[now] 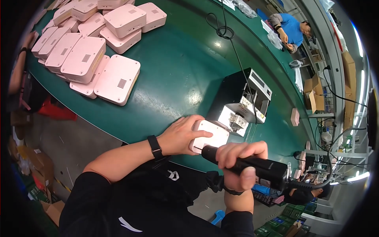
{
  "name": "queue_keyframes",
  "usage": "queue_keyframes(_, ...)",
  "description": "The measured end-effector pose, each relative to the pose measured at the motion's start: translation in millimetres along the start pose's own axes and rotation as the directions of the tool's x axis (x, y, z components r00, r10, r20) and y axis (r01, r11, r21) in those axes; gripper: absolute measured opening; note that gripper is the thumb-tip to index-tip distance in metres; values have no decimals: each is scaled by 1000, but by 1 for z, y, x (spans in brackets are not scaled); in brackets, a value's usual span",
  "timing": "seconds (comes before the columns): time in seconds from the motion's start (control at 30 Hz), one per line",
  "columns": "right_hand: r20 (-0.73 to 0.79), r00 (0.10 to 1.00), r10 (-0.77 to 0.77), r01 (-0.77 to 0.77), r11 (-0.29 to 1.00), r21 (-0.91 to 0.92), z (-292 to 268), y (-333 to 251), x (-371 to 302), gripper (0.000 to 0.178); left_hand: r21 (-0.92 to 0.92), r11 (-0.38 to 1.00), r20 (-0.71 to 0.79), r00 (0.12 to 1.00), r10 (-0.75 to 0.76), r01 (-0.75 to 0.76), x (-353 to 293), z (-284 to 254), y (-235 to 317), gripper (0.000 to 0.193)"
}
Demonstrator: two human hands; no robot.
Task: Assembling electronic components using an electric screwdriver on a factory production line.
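A white, rounded box-shaped plastic housing [218,137] lies near the bench's front edge. My left hand [178,135] grips it from the left, fingers wrapped over its far side and top. My right hand [241,160] is closed around a black corded electric screwdriver [272,170], held tilted. Its thin bit reaches the housing's near left corner; whether it sits in a screw there is too small to tell. Just beyond the housing stands a black screw feeder [232,94] with a metal outlet on its front.
Several similar white housings [120,79] are piled on the green bench [166,79] at the far left. A black cable [237,51] hangs down across the feeder. One person in blue [292,29] works across the bench; another person's arm [17,71] shows at the left edge.
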State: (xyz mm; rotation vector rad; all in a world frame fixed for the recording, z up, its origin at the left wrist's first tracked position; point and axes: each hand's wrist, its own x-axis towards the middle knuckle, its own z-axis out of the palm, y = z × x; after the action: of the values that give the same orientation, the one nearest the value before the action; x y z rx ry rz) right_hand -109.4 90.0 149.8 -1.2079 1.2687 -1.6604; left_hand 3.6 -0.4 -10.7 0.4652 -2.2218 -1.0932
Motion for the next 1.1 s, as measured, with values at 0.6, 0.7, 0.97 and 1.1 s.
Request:
queue_keyframes(0.6, -54, 991, -126, 129, 989, 72, 6, 8, -4, 38, 22, 1000, -30, 999, 18, -17, -5, -4, 5, 62)
queue_keyframes(0.7, -176, 962, -207, 239, 954, 182, -17, -9, -6, 34, 22, 998, -88, 994, -60, 63, -26, -12, 19, 64)
queue_keyframes(0.97, -513, 798, -316, 263, 949, -175, -93, 26, -43, 19, -677, 468, 136, 721, -680, 569, -59, -68, 49, 60)
queue_keyframes(1.1, -574, 763, -297, 168, 949, -267, -105, 55, -66, 15, -796, -118, 508, 550, -663, 593, -40, -80, 44, 68)
